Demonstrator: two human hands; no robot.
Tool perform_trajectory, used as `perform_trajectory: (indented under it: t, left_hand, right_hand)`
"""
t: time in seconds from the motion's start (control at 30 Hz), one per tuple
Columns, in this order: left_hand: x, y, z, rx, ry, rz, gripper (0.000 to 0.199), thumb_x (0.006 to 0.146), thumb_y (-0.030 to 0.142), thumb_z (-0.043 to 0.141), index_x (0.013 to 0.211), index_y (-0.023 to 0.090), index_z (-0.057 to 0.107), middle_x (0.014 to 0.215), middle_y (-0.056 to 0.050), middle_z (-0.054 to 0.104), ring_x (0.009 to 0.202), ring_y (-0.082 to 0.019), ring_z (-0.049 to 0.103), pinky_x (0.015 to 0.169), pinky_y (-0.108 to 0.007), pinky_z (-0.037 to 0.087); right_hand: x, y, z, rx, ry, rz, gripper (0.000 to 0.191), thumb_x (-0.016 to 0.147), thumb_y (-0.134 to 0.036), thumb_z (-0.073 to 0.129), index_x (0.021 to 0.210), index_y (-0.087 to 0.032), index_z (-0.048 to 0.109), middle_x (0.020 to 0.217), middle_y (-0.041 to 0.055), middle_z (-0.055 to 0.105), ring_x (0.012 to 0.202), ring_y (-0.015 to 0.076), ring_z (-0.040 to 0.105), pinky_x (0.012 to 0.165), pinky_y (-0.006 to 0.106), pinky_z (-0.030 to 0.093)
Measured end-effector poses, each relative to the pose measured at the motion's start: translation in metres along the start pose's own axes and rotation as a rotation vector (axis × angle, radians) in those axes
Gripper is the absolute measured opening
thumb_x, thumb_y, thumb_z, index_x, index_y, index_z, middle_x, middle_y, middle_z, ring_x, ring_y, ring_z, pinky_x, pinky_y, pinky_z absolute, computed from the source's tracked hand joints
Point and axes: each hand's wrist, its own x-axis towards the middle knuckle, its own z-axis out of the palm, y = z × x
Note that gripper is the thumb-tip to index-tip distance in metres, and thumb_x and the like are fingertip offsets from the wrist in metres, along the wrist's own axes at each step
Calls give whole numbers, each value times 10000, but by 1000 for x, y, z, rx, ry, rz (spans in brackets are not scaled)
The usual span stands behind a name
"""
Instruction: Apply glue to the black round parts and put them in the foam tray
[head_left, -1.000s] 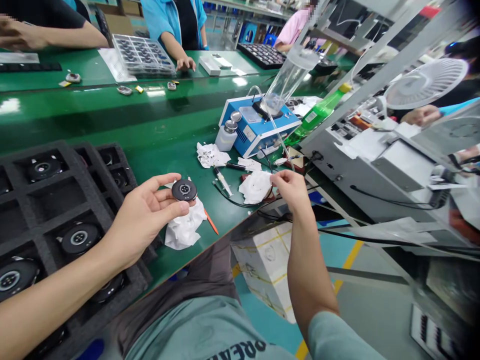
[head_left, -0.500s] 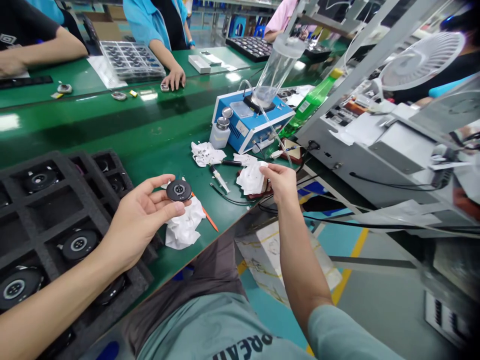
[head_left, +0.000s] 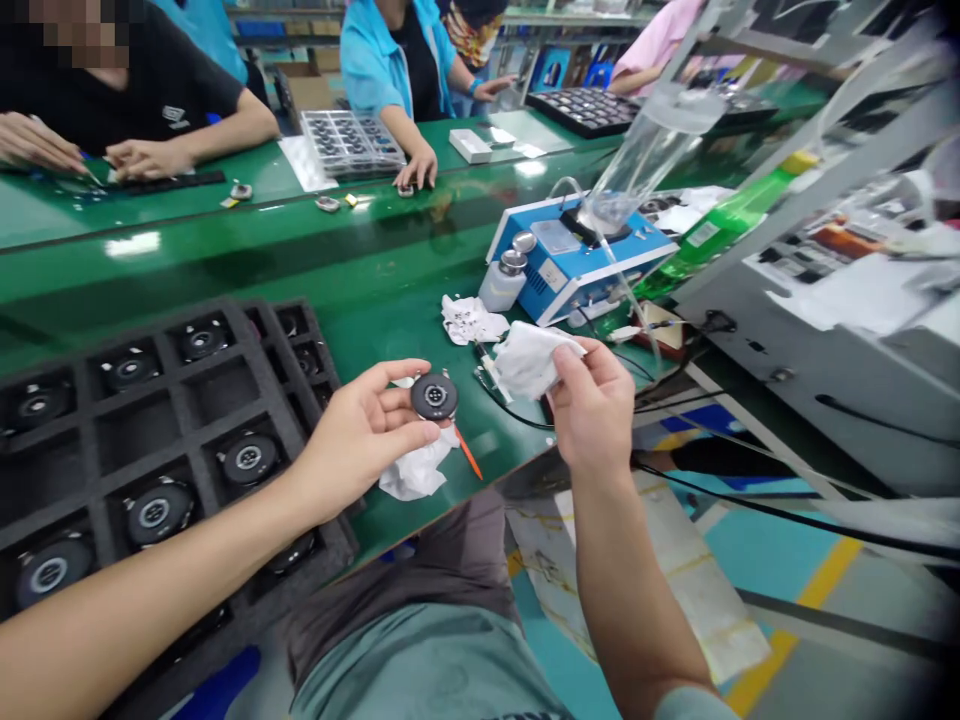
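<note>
- Left hand (head_left: 360, 435), loosely curled, grips a round black plastic disc (head_left: 434, 396) by its rim; a slip could drop it.
- Right hand (head_left: 592, 405) pinches a crumpled white wipe (head_left: 529, 360).

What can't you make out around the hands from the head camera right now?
Head view:
Underside of the round black disc: hidden by the left hand.
One end of the clear plastic syringe: hidden by the white tissue in the right hand.
One end of the orange stick: under the crumpled white tissue.
Labels on the blue bench unit: too small.
</note>
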Motion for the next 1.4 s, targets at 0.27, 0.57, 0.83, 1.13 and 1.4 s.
perform_trajectory:
  t: [0.27,0.57,0.83,1.13,1.4]
  left_hand:
    - [-2,0,1,2,-37,-13,637,716,104,871,1272,140,562,995,-57,804,842,-148,777,789,-242,616]
    - [-1,-3,-1,10,-96,-50,606,716,77,838,1267,132,591,877,-28,774,802,-137,753,789,-255,602]
    - [1,-6,-3,13,-145,-88,508,717,65,812,1195,120,649,888,-35,775,821,-139,741,811,-259,583]
    - [-1,0,0,-23,-29,-193,611,672,22,820,1249,96,634,849,-51,809,744,-143,754,771,-257,576]
    - [-2,-1,2,-55,51,-147,645,657,23,850,1251,99,611,936,-105,821,799,-194,783,826,-326,599]
  right_hand:
    - [-35,-18,41,-173,-210,-193,144,938,-340,684,1010,-254,775,887,21,776,763,166,710,653,285,577]
    - [-14,-40,36,-507,-777,-890,352,931,-19,579,1172,-231,722,1095,66,809,1073,213,752,916,373,626]
    - [-4,-48,29,-689,-1063,-1022,355,905,-4,596,1182,-207,685,1138,71,802,1141,231,724,900,355,638]
    - [-11,-38,25,-680,-1074,-907,358,943,-25,513,1193,-235,660,1151,83,783,1141,203,712,894,346,637]
    - [-19,-31,18,-567,-949,-752,259,968,-121,550,1123,-247,716,1081,89,785,1059,219,730,871,395,621]
